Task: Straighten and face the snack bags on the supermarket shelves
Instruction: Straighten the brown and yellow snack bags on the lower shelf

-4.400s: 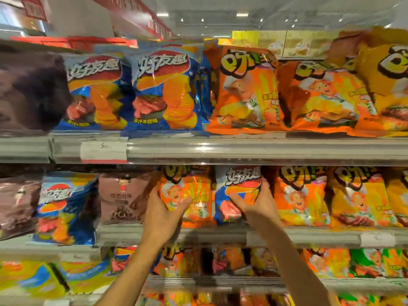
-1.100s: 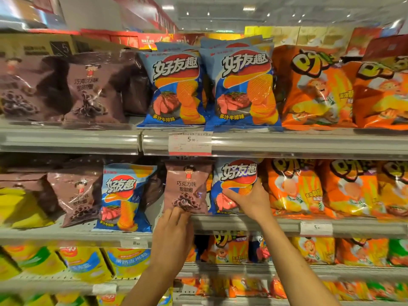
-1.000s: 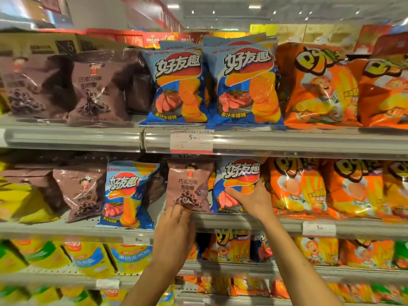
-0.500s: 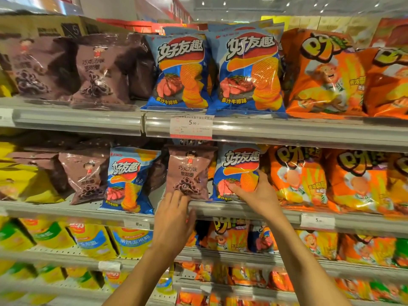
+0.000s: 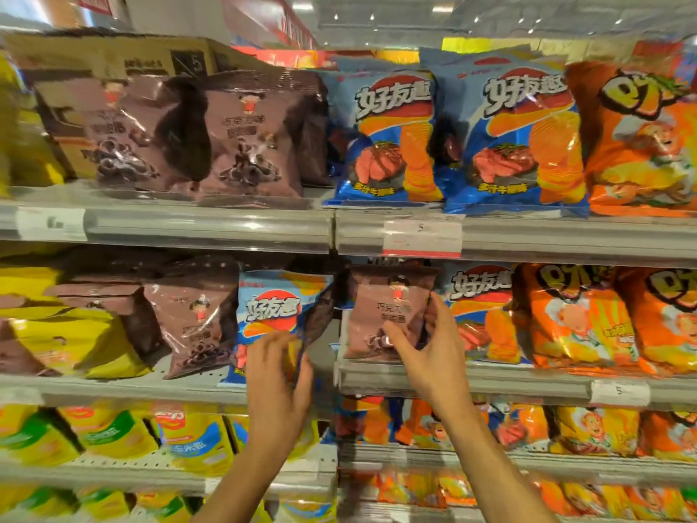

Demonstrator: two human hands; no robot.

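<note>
Bare forearms reach up from the bottom of my view toward the middle shelf (image 5: 490,383). My left hand (image 5: 281,375) has its fingers curled around the lower edge of a blue chip bag (image 5: 273,315), which leans to the left. My right hand (image 5: 426,352) pinches a brown chocolate-ring bag (image 5: 384,307) between thumb and fingers; it stands upright at the shelf's front, just left of another blue bag (image 5: 479,296). Orange bags (image 5: 573,318) fill the right side. Farther up, the top shelf (image 5: 211,224) carries brown bags (image 5: 241,145), two blue bags (image 5: 524,134) and an orange one.
</note>
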